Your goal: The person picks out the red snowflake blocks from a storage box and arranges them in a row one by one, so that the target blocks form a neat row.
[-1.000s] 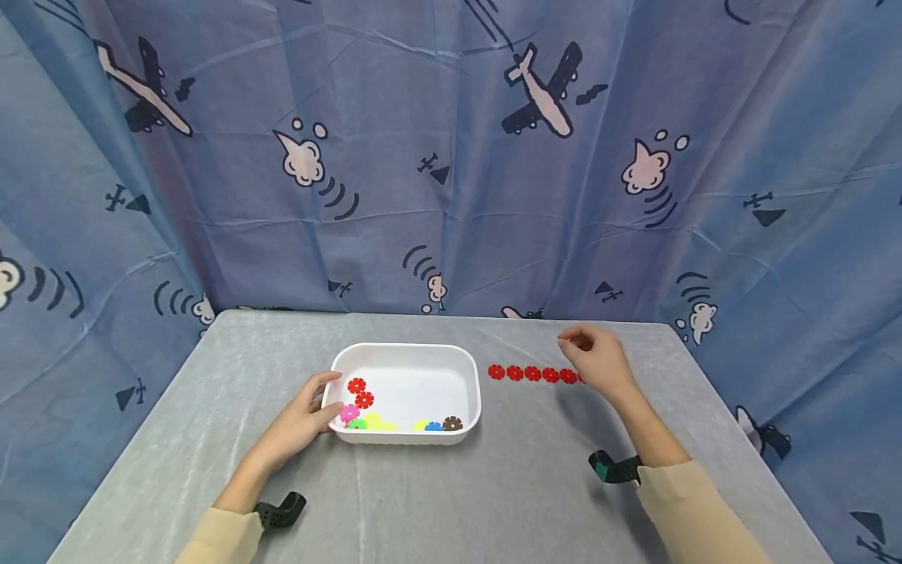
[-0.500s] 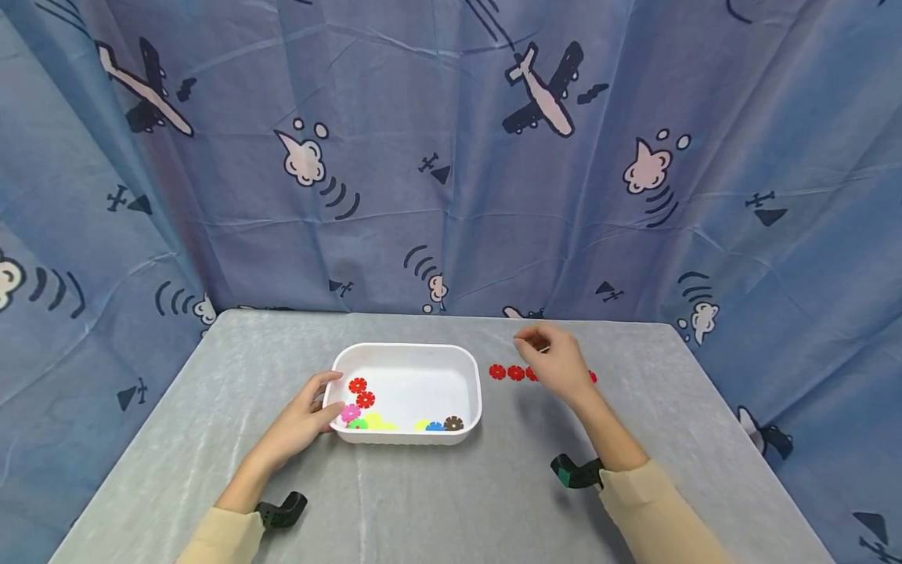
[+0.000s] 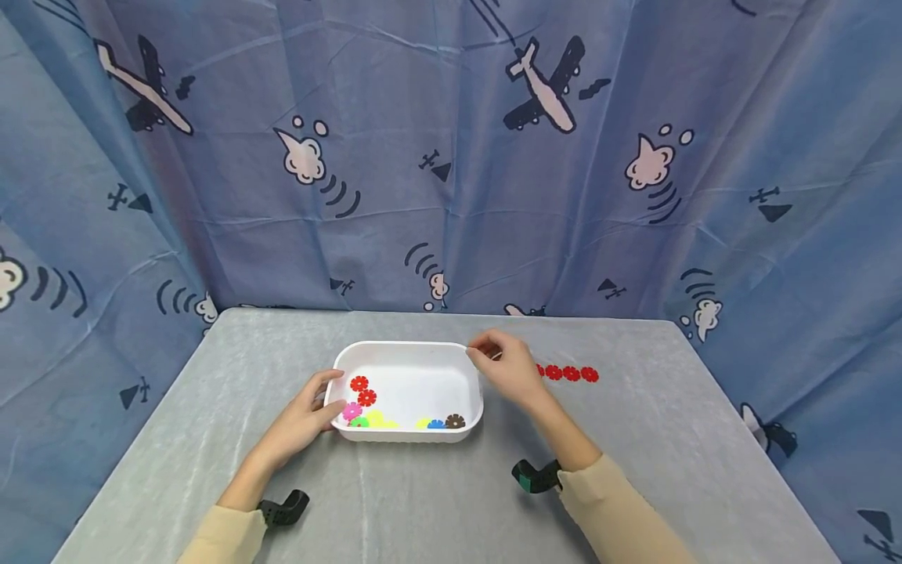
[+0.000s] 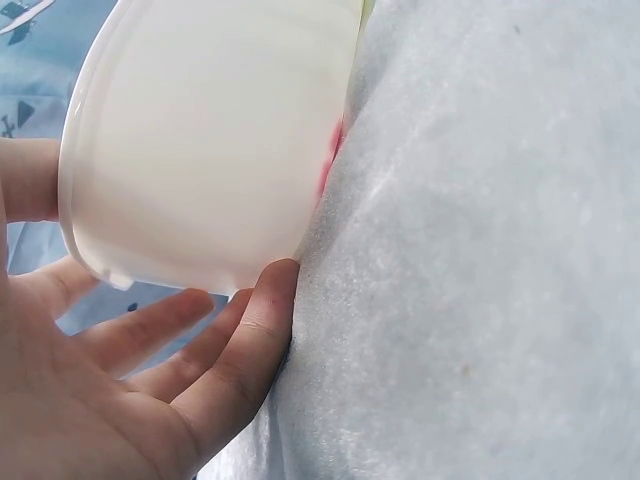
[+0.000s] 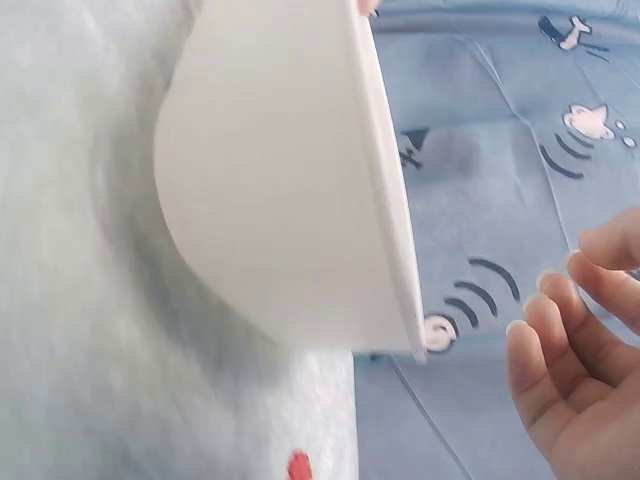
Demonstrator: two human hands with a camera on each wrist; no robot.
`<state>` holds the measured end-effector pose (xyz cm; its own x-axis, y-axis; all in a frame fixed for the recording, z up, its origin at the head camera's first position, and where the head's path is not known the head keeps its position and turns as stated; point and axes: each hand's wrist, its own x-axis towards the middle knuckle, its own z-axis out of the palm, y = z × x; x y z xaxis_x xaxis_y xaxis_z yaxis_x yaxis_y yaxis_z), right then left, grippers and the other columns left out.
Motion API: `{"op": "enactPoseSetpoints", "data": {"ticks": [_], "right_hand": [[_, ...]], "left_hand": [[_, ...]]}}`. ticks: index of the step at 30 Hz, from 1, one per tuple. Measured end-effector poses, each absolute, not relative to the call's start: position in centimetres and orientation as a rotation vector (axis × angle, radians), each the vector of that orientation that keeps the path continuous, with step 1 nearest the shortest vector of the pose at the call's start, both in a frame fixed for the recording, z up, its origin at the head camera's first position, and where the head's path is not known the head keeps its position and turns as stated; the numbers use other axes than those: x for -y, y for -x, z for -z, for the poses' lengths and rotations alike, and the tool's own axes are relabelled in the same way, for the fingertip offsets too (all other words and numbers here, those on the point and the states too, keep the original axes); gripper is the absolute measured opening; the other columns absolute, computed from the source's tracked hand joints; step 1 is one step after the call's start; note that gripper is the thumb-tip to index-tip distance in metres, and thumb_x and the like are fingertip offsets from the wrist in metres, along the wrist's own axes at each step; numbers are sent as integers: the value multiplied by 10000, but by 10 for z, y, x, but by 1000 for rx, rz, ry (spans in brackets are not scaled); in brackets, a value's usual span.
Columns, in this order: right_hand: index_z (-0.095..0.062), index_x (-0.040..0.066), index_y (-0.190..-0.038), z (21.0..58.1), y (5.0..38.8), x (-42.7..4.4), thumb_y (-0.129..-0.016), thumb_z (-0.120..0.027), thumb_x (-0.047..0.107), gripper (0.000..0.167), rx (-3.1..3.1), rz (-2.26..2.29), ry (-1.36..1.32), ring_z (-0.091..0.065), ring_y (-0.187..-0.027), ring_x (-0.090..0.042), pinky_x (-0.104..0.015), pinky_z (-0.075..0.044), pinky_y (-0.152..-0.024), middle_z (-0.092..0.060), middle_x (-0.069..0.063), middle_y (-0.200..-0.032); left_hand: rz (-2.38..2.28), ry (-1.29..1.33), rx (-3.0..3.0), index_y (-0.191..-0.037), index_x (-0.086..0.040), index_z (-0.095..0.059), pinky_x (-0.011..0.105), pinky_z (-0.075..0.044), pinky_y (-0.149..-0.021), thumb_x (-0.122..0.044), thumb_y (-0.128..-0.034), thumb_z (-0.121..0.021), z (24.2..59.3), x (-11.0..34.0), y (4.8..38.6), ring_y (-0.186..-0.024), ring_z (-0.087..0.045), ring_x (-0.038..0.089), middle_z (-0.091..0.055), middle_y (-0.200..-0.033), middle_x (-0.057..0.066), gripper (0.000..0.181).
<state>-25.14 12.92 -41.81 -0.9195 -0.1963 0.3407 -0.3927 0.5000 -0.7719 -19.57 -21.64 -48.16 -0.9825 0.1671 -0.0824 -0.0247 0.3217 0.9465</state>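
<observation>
My left hand (image 3: 301, 419) holds the left end of a white plastic tray (image 3: 405, 436), thumb over the rim and fingers against the outer wall. The left wrist view shows this grip on the tray wall (image 4: 220, 150). Inside lie two red flower-shaped discs (image 3: 366, 397), a pink one (image 3: 351, 410), a brown one (image 3: 455, 421), and green, yellow and blue ones. My right hand (image 3: 509, 368) is over the tray's right rear corner, fingers loosely bent. Nothing shows between its fingers in the right wrist view. Behind it, a row of red discs (image 3: 571, 374) lies partly hidden.
The grey cloth-covered table (image 3: 423, 501) extends around the tray. Blue curtain (image 3: 451, 157) with printed planes hangs behind the table and along both sides. A black wrist camera (image 3: 284, 509) sits on the left wrist, and another camera (image 3: 535, 475) on the right.
My right hand has moved left from the far end of the red row to the tray's right corner, uncovering the row's right-hand discs. The left hand and tray stay nearly still.
</observation>
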Motion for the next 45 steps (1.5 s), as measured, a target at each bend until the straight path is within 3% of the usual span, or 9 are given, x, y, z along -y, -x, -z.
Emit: {"op": "enactPoseSetpoints", "data": {"ticks": [11,18,45], "right_hand": [[-730,83,-959,428,252,-82,-941,-707,116,45,2575,-1433,-616,-588,-771,-151,-298,-504,-676,-667,19,-837],[-715,123,-964,434,250,-54,-964,-692,144,31,2637,-1422,-651,-573,-800,-145,-302,-503,-719,-644,34,-855],[-699,78,-957,464,268,10,-902,-720,130,78,2902,-1269,-805,-540,-725,-120,-256,-450,-662,-602,20,-785]], "left_hand": [[-1739,-125,-2418,-1527,-94,-342,307,-557,-832,-144,-1028,-602,483,218,196,-1321,-489,404,-285,-1582,282,565],[-1740,-120,-2417,-1522,-100,-355,304,-558,-826,-164,-1022,-619,482,218,196,-1314,-497,398,-295,-1578,278,570],[-1717,-116,-2460,-1501,-107,-391,308,-551,-789,-129,-1018,-612,482,217,198,-1216,-571,356,-327,-1568,284,532]]}}
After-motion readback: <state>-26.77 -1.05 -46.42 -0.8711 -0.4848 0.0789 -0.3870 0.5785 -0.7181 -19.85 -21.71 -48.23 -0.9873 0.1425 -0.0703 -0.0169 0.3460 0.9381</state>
